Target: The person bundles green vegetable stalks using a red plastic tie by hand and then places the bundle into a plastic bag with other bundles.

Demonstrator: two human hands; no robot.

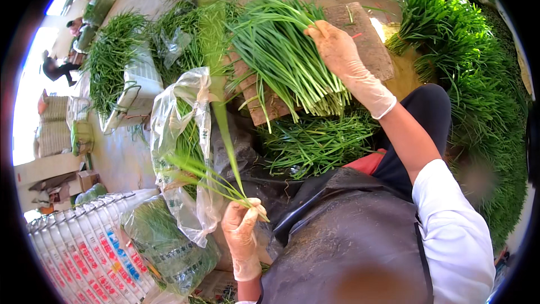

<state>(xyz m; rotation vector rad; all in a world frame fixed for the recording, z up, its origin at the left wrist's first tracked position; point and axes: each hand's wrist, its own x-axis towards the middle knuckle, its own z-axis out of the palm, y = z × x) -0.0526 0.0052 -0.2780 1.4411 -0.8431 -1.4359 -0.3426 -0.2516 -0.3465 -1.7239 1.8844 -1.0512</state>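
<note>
My left hand (241, 233), in a thin pale glove, pinches a few long chive leaves (239, 174) by their pale ends, low in front of my body. The leaves fan up and to the left, partly blurred. A thick heap of green chives (281, 45) lies on a brown wooden board (368, 50) ahead of me, pale cut ends toward the lower right. My right hand (340, 56), also gloved, is closed around some chives at the heap's upper right. Loose chive leaves (320, 141) lie below the board, above my dark apron (349, 236).
A clear plastic bag (163, 129) with greens stands left of the board. Beyond it is a white crate (143, 76) heaped with chives. Stacked white crates (90, 247) stand at lower left. Many chive bundles (478, 90) line the right side. People (56, 67) sit far left.
</note>
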